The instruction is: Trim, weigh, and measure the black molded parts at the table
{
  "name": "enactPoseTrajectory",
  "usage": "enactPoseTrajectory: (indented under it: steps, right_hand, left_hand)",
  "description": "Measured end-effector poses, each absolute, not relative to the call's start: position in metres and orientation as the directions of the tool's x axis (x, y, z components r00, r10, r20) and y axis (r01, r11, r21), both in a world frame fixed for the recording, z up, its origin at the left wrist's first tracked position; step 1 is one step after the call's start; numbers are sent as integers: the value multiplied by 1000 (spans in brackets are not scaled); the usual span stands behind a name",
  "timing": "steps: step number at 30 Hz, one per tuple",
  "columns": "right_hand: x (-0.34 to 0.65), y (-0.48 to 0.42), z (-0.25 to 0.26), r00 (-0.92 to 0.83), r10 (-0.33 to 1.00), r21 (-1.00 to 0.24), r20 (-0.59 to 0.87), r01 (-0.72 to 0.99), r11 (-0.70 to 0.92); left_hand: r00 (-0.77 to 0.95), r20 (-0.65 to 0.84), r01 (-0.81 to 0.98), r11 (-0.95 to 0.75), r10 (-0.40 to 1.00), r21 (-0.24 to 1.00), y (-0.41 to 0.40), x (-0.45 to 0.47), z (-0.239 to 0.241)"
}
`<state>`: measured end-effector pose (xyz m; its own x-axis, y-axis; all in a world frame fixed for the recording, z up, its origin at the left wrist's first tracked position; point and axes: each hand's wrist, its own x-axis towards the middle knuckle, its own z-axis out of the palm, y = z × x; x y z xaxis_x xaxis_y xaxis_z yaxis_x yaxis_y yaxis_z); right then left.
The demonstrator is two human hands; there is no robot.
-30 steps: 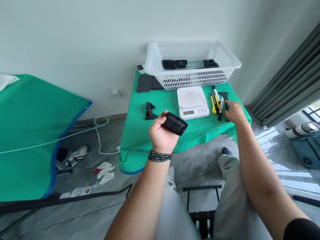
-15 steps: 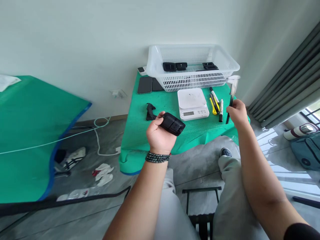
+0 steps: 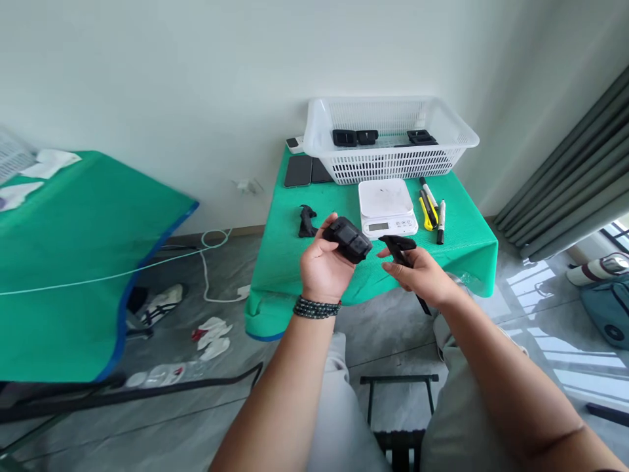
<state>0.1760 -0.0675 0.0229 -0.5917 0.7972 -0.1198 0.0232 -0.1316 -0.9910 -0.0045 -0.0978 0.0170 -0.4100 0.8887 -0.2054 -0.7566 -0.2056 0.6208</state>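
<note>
My left hand (image 3: 327, 265), with a dark beaded bracelet at the wrist, grips a boxy black plastic part (image 3: 348, 239) over the table's front. Close by on the right, my right hand (image 3: 422, 275) is closed around a black caliper (image 3: 399, 248), its jaws towards the part and its beam slanting down below the palm. A small gap separates the caliper from the part. Behind my left hand a curved black piece (image 3: 307, 221) lies on the green cloth. The white digital scale (image 3: 387, 200) sits just beyond both hands.
On the green-covered table (image 3: 275, 262), a white basket (image 3: 393, 160) holds several black parts. Right of the scale lie a yellow cutter (image 3: 428, 211) and two markers, one being a white marker (image 3: 441, 223). A dark phone (image 3: 298, 171) rests at back left. Another green-covered surface (image 3: 88, 262) stands left.
My right hand has brought the caliper from the table's right side in towards the black part, turning its jaws leftward. My left hand still holds the part. The view has shifted slightly.
</note>
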Motion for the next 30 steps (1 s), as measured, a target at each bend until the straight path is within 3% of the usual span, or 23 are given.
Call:
enactPoseTrajectory:
  steps: [7,12,20,25,30]
  right_hand:
    - [172,-71,26,-511,836,-923,-201,-188,-336]
    - [171,-69,15,-562,786,-896,-259,-164,-413]
    - [166,-59,12,-575,798,-925,-182,-175,-337]
    - [152,-67,18,-627,757,-941,-185,-111,-321]
    - [133,-71,19,-629,764,-935,-142,-168,-313]
  left_hand:
    - [-419,-238,-756,-191,877,626,-96,-9,13]
    - [-408,-297,-780,-161,863,604,-93,-9,15]
    - [-329,-50,-714,-214,943,667,-91,-4,13]
    - [-330,-41,-749,-235,943,619,-86,-4,14]
    - [-287,-60,-816,-211,956,538,-82,-3,16]
